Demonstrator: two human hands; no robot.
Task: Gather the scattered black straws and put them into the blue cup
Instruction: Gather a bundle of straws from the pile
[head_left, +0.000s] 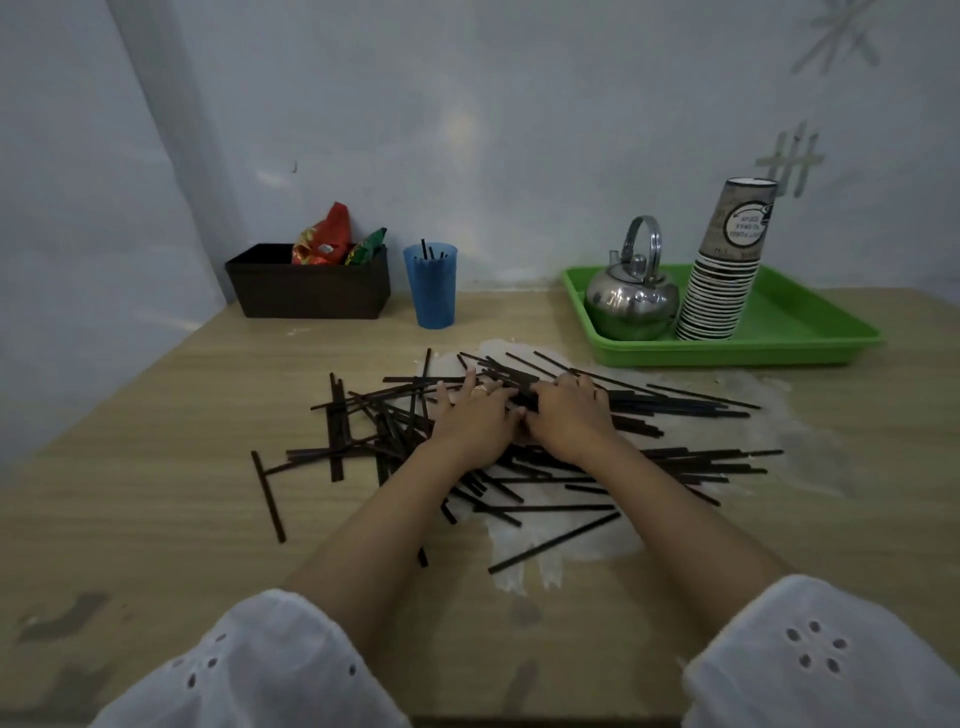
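Two white sleeves (270, 670) with small holes are closest. The wooden bench (156, 519) is flat and light brown, with a pale rough patch in the middle. The black straws (701, 460) are thin and stiff, and lie there in a criss-cross heap, not yet in the cup. Both hands are close together on top of the heap. The left hand (475, 415) lies with its fingers spread over the straws, likely to push them into a bunch. The right hand (569, 415) curls its fingers around some straws. Farther back, well apart from the heap, stands the blue cup (431, 291), smooth and see-through, with a few straws upright inside. A dark box (311, 291) sits just beside it. A shiny kettle (631, 301) and stacked paper cups (722, 280) rest on a green tray (810, 343).
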